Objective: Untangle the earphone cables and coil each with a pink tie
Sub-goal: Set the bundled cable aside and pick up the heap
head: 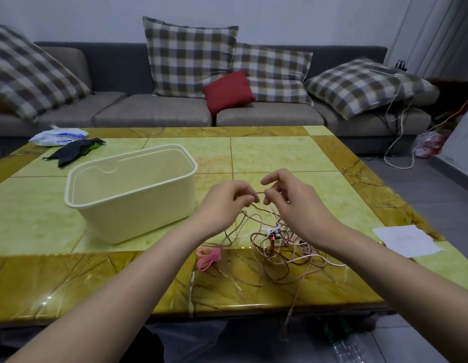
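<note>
While both hands hang just right of the tub (130, 195), they pinch one thin brown strand between them: the left hand (229, 199) curls its fingers round it, and the right hand (293, 203) nips it with thumb and finger, its other fingers spread. The strand runs down into the cables (285, 254), a loose heap of brown, pink and white wires on the table (280, 153), right of the tub and nearer the person. I cannot tell how many cables are in the heap. One wire hangs off the table edge. A small bunch of pink ties (208, 258) lies just left of the heap, near the tub's front corner; their number is not clear. There is one tub, cream, standing upright with its top open, and its pale floor shows. Behind the tub to the left lie one black cloth (73, 150) and one white bag (57, 136). Far right of the tub lies one sheet of paper (408, 241). Behind the tub, a sofa (154, 111) holds four checked pillows (188, 58) and one red cushion (229, 91).
</note>
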{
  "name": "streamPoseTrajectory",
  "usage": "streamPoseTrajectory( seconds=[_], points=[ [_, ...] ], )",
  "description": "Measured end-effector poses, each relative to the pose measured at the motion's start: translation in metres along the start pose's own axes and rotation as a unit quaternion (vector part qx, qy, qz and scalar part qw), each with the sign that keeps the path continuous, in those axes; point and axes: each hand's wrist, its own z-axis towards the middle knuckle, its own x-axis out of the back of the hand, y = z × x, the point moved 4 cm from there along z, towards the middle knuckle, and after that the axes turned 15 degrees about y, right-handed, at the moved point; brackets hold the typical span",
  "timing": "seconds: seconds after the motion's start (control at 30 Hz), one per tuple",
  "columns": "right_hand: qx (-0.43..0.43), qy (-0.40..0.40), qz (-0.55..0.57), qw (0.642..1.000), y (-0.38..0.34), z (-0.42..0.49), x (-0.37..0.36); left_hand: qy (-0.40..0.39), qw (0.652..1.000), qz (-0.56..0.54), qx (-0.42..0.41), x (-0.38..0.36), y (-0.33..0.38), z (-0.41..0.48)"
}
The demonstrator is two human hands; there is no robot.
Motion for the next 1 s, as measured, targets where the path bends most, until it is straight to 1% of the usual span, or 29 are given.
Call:
streamPoseTrajectory(
  seconds=[0.07, 0.17, 0.23, 0.3, 0.37, 0.4, 0.47, 0.5, 0.53, 0.57, 0.6, 0.67, 0.73, 0.77, 0.83, 0.9, 0.97, 1.0],
  points=[
    [-0.007, -0.019, -0.036, 0.999, 0.008, 0.0, 0.004, 0.064, 0.998, -0.007, 0.017, 0.01, -0.003, 0.006],
    [-0.036, -0.093, -0.088, 0.991, 0.026, -0.006, 0.004, 0.163, 0.977, -0.108, 0.083, 0.031, -0.002, 0.011],
    [-0.07, -0.121, -0.089, 0.986, 0.035, -0.01, 0.005, 0.186, 0.969, -0.131, 0.098, 0.037, -0.001, 0.01],
    [-0.072, -0.134, -0.083, 0.985, 0.035, -0.014, 0.004, 0.169, 0.971, -0.129, 0.106, 0.035, 0.001, 0.007],
    [-0.03, -0.182, -0.094, 0.978, 0.024, -0.021, -0.003, 0.138, 0.966, -0.172, 0.138, 0.029, 0.002, 0.003],
    [-0.004, -0.224, -0.107, 0.969, 0.019, -0.026, -0.008, 0.124, 0.956, -0.209, 0.163, 0.027, 0.003, 0.001],
    [0.029, -0.303, -0.148, 0.941, 0.014, -0.036, -0.018, 0.109, 0.926, -0.293, 0.211, 0.023, 0.008, -0.001],
    [0.031, -0.315, -0.165, 0.934, 0.016, -0.038, -0.022, 0.106, 0.908, -0.335, 0.23, 0.023, 0.01, -0.002],
    [0.025, -0.302, -0.179, 0.936, 0.018, -0.036, -0.023, 0.103, 0.889, -0.374, 0.245, 0.023, 0.012, -0.002],
    [0.014, -0.266, -0.188, 0.945, 0.021, -0.032, -0.022, 0.099, 0.875, -0.401, 0.253, 0.023, 0.012, -0.003],
    [0.0, -0.218, -0.189, 0.957, 0.024, -0.026, -0.02, 0.092, 0.873, -0.407, 0.255, 0.024, 0.012, -0.004],
    [-0.031, -0.133, -0.162, 0.977, 0.03, -0.016, -0.015, 0.067, 0.902, -0.351, 0.243, 0.026, 0.008, -0.008],
    [-0.054, -0.111, -0.15, 0.981, 0.04, -0.011, -0.015, 0.048, 0.94, -0.256, 0.222, 0.027, -0.003, -0.013],
    [-0.055, -0.121, -0.163, 0.978, 0.046, -0.012, -0.018, 0.047, 0.958, -0.194, 0.208, 0.027, -0.012, -0.014],
    [-0.051, -0.166, -0.186, 0.967, 0.06, -0.02, -0.024, 0.053, 0.987, -0.032, 0.151, 0.026, -0.031, -0.016],
    [-0.054, -0.236, -0.205, 0.948, 0.074, -0.034, -0.031, 0.031, 0.989, 0.112, 0.093, 0.022, -0.048, -0.019],
    [-0.048, -0.289, -0.237, 0.926, 0.084, -0.049, -0.036, -0.019, 0.982, 0.173, 0.077, 0.014, -0.065, -0.027],
    [-0.04, -0.295, -0.25, 0.921, 0.086, -0.053, -0.038, -0.046, 0.978, 0.188, 0.075, 0.009, -0.072, -0.033]
  ],
)
